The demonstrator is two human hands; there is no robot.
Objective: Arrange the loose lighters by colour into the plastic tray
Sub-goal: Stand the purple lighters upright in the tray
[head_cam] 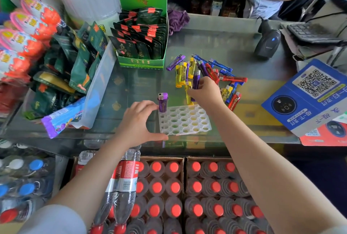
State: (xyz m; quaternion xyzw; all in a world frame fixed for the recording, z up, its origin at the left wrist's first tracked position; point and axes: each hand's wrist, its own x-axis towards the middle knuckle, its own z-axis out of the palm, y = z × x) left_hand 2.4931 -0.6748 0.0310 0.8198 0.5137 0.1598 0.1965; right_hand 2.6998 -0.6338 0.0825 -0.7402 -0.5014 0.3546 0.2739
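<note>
- Our left hand (138, 121) was spread wide, thumb at the near left corner of the plastic tray (185, 120) and fingertips against the far left corner, bracing it and holding nothing.
- Just beside those fingertips one purple lighter (162, 102) stood upright in the tray's far left corner slot; every other round slot we could see was empty.
- Our right hand (205, 91) was closed around another purple lighter (196, 81), held above the far edge of the tray with its metal head pointing away from us.
- Just beyond that hand lay the loose lighters (208, 73), a mixed heap of yellow, purple, blue and red, some overlapping, spread from the tray's far edge toward the middle of the bench (234, 46).
- The tray sat near the front edge of the glass-topped bench, with bare glass to its left and a clear stretch beyond the heap.
- To the far left a green display box (142, 53) held rows of dark sachets, standing well apart from the tray.
- Further left, a clear bin (97, 83) was packed with green snack packets.
- On the right, a blue QR-code sign (308, 96) lay tilted, near the heap but not touching it, and a barcode scanner (267, 44) stood behind it.
- Below the front edge, cartons of red-capped bottles (174, 186) filled the space under our arms.
</note>
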